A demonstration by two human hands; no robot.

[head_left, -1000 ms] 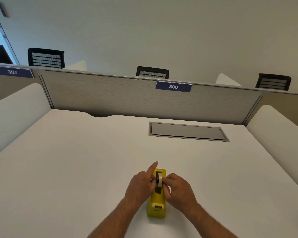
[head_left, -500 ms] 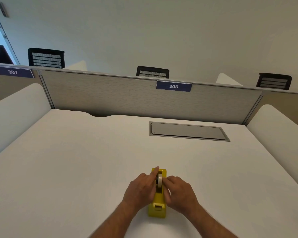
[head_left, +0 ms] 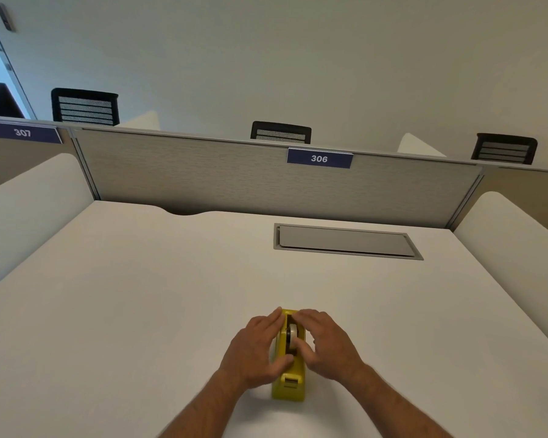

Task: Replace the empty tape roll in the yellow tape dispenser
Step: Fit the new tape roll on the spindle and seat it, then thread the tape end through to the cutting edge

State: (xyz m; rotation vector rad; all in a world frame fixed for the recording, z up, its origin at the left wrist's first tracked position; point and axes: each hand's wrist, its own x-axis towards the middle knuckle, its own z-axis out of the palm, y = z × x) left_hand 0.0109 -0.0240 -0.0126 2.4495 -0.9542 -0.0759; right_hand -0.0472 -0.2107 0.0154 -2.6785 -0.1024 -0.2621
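The yellow tape dispenser [head_left: 288,385] stands on the white desk [head_left: 140,311] near its front edge, lengthwise away from me. A white tape roll [head_left: 293,334] on a dark core sits upright in the dispenser's slot. My left hand [head_left: 253,349] lies flat against the dispenser's left side, fingers stretched forward and thumb on its top edge. My right hand [head_left: 328,343] cups the right side, its thumb touching the roll and its fingers reaching over the far end. The dispenser's cutter end points toward me and is uncovered.
A grey hatch cover [head_left: 345,241] is set flush into the desk further back. A fabric partition [head_left: 234,175] with a "306" label closes off the back. White side panels [head_left: 519,248] flank the desk left and right. Black chair backs show behind the partition.
The roll, pinched above the slot a second ago, now sits lower in the dispenser. Both hands have flattened from a fingertip pinch to lying along the dispenser's sides.
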